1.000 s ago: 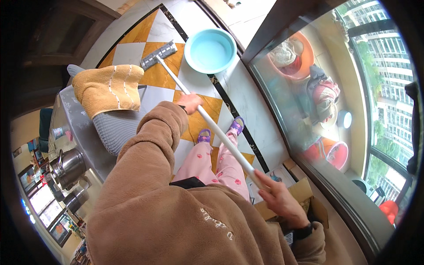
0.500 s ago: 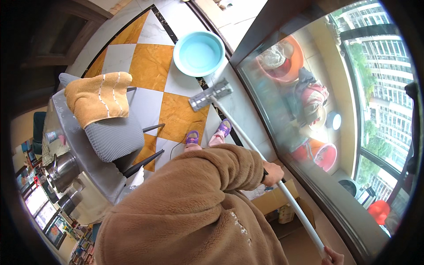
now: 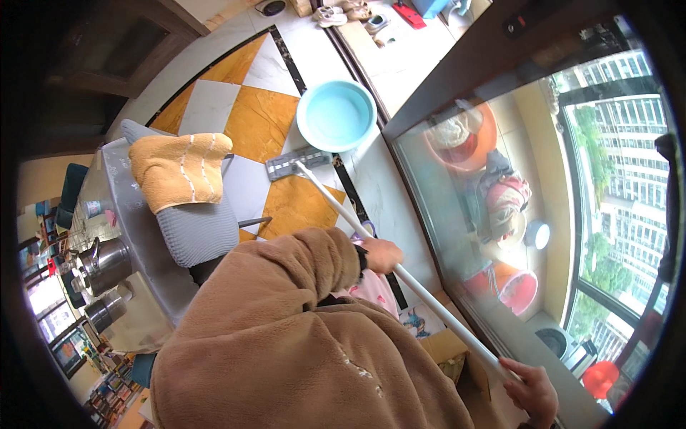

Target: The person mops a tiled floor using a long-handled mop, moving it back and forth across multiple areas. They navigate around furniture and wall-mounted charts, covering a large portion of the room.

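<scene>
My left hand (image 3: 383, 255), in a brown fleece sleeve with a dark band at the wrist, is wrapped round the middle of a white pole. Lower right, my right hand (image 3: 530, 390) grips the same pole close to its top end. The pole belongs to a flat mop (image 3: 328, 196). Its grey rectangular mop head (image 3: 286, 165) lies on the orange and white floor tiles, just in front of a light blue basin (image 3: 336, 116). The basin looks to hold water. My sleeve and the pole hide most of my feet.
At left stands a grey chair (image 3: 196, 232) with an orange towel (image 3: 189, 168) over it, against a grey-covered table (image 3: 146, 229). A glass sliding door (image 3: 457, 207) runs along the right. Below my hands sits an open cardboard box (image 3: 443, 347). Shoes (image 3: 350, 13) lie beyond the doorway.
The mop head has moved left across the tiles, off the dark border strip. Both hands have shifted with the pole, the right one coming further into view. The whole view has also shifted.
</scene>
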Tool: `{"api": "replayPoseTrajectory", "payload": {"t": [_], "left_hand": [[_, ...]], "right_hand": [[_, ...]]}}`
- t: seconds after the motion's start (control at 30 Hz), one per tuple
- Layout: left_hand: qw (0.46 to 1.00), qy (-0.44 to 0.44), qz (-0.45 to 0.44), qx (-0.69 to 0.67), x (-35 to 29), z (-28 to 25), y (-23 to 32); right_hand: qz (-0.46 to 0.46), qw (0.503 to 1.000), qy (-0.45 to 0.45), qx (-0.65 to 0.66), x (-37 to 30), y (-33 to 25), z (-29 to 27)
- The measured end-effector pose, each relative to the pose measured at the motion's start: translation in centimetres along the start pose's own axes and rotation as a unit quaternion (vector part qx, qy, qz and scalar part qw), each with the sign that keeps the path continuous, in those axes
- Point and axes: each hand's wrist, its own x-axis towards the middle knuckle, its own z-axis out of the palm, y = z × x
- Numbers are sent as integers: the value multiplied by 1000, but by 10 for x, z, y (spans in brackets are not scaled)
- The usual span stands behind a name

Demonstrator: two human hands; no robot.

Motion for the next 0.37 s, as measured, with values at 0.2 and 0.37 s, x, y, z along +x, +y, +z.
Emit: {"api": "replayPoseTrajectory", "payload": {"t": [0.2,0.37], "left_hand": [[990,118,-71,38,-61,-55,-132],[954,209,-212,24,-109,-124,-207]], "right_hand": [[-196,976,-58,-70,53,-101,37],[-316,936,-126,-89,59,-217,50]]}}
